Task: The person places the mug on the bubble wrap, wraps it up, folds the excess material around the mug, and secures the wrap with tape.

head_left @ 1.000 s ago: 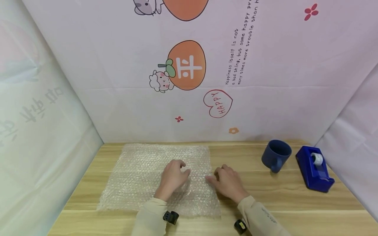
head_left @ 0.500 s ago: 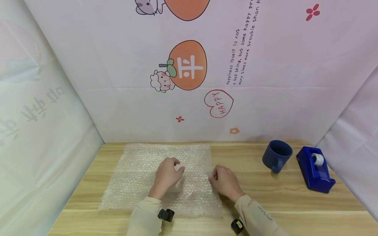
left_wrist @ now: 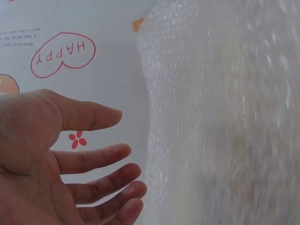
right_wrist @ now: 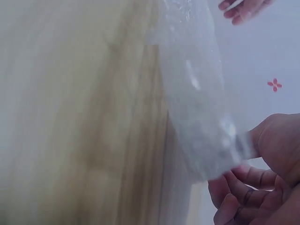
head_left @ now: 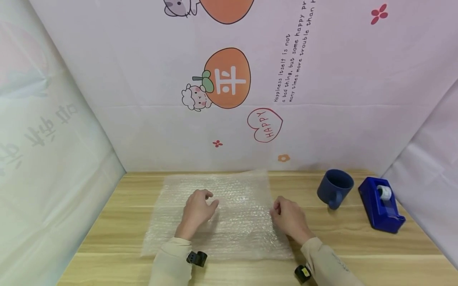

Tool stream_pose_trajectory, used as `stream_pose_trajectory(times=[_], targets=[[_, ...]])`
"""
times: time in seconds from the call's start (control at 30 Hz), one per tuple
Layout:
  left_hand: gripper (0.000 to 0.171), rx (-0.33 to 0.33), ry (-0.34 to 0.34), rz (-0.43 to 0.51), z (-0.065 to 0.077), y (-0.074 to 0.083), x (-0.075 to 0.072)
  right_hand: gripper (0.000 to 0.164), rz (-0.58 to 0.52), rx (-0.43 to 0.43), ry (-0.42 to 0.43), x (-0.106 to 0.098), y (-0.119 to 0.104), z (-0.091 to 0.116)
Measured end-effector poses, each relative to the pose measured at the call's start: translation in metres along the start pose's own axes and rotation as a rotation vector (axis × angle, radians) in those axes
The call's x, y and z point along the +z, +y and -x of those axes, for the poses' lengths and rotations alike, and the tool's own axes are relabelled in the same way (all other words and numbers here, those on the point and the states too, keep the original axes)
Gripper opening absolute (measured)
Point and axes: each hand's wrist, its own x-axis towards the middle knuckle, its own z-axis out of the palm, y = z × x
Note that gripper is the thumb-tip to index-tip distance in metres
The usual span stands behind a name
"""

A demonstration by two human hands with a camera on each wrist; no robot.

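A clear sheet of bubble wrap [head_left: 232, 222] lies across the wooden table in the head view. My right hand [head_left: 289, 218] pinches its right edge between thumb and fingers; in the right wrist view that edge of the bubble wrap [right_wrist: 201, 117] is lifted toward the right hand [right_wrist: 262, 178]. Over the left part of the sheet hovers my left hand [head_left: 196, 210], fingers loosely bent and thumb apart. Nothing sits between the thumb and fingers of the left hand [left_wrist: 89, 154] in the left wrist view, where the bubble wrap fills the right side.
A dark blue mug [head_left: 334, 188] stands at the back right, its handle toward me. Right of it is a blue tape dispenser [head_left: 382, 204] with a roll of tape. A white printed backdrop [head_left: 161, 131] rises behind the wooden table [head_left: 107, 234].
The bubble wrap has slid to the right along with my right hand, which has closed on its edge. My left hand has shifted a little to the left.
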Motion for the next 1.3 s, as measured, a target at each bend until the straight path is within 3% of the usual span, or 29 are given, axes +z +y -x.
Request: stream_pose_trajectory(times=[0.57,0.83,1.3], targets=[[0.035,-0.045,0.032,0.004,0.001,-0.023,-0.017,0.011,0.037,0.011,0.067,-0.033,0.053,0.008],[0.036,-0.048,0.028,0.010,0.003,-0.030,-0.019,0.009,0.071,-0.005,0.149,-0.042,0.069,0.011],[0.034,-0.002,0.023,0.014,0.005,-0.020,-0.012,0.010,0.089,0.053,0.134,-0.052,0.088,0.014]])
